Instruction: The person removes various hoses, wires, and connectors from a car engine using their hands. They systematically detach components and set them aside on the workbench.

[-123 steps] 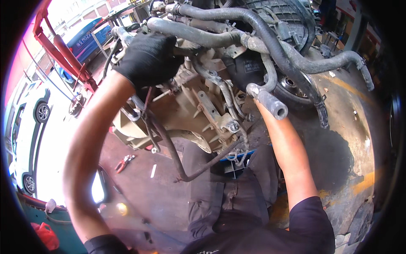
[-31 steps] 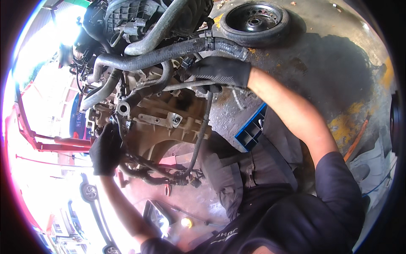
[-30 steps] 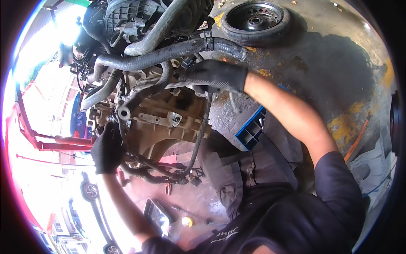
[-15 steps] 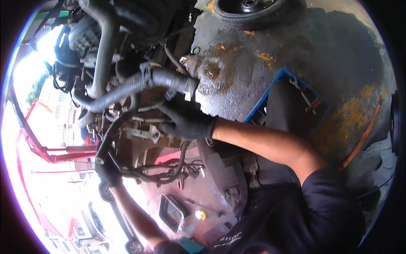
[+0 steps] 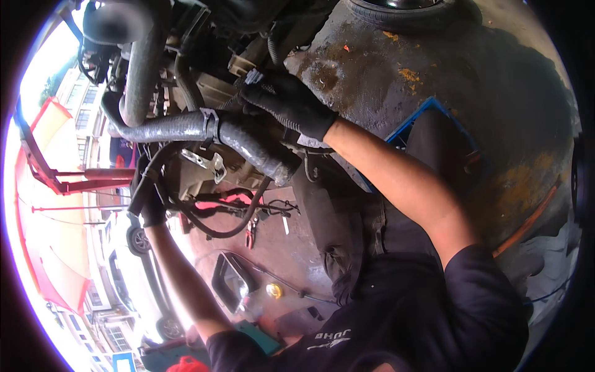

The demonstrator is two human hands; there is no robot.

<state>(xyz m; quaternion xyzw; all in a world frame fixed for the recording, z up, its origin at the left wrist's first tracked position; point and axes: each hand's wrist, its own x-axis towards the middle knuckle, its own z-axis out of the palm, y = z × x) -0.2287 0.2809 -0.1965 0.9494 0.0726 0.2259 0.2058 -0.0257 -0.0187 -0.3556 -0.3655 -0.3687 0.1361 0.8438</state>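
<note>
My right hand (image 5: 291, 104), in a black glove, is closed around a thin corrugated wiring conduit (image 5: 230, 101). A small grey connector (image 5: 253, 76) shows at its fingertips. Just nearer than this hand lies a thick dark radiator hose (image 5: 251, 146) with a clamp (image 5: 211, 126) around it, its free end pointing toward me. On the left my gloved left hand (image 5: 150, 198) is closed around a thinner black hose (image 5: 144, 189), whose end sticks out below the fingers. A metal bracket (image 5: 211, 164) sits between the two hands. The left fingertips are partly hidden by the hose.
Engine parts and a wide grey pipe (image 5: 144, 80) fill the far left. A blue crate (image 5: 434, 102) stands by my leg, and a tyre (image 5: 403, 18) lies at the far right. On the floor are red-handled pliers (image 5: 250, 235) and a black-framed tray-like part (image 5: 229, 282).
My right hand has moved farther away, from beside the thick hose's end to beyond it, with the conduit. The hose's free end has dropped toward me. My view has shifted slightly.
</note>
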